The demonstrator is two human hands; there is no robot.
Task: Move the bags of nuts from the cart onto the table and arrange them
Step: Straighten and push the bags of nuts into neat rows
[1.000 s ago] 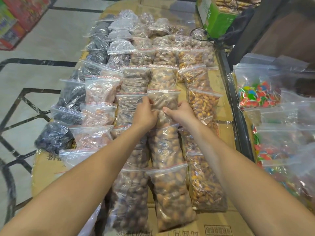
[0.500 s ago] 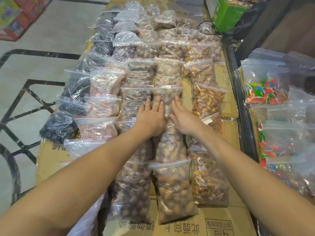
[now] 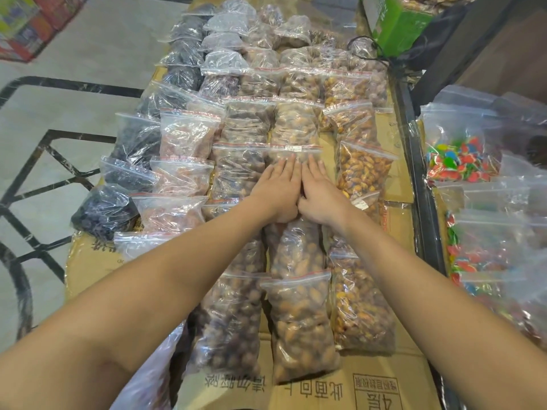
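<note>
Clear zip bags of nuts lie in long rows on a cardboard-covered table (image 3: 88, 261). My left hand (image 3: 276, 187) and my right hand (image 3: 321, 190) rest flat side by side, palms down, on one bag of tan nuts (image 3: 296, 152) in the middle row, its red zip edge with a small white label just beyond my fingertips. Neither hand grips anything. Another bag of tan nuts (image 3: 302, 324) lies nearest me in the same row. A bag of yellow-orange nuts (image 3: 364, 170) lies to the right of my right hand.
Dark dried-fruit bags (image 3: 103, 211) line the table's left edge, with pinkish bags (image 3: 183, 140) beside them. On the right, past a dark metal rail (image 3: 420, 202), bags of colourful candy (image 3: 455, 158) are piled. A green box (image 3: 390, 22) stands at the far right.
My hands gripped the bag's top with curled fingers one second ago; they have since flattened and now press palms down on it, fingers straight and closer together.
</note>
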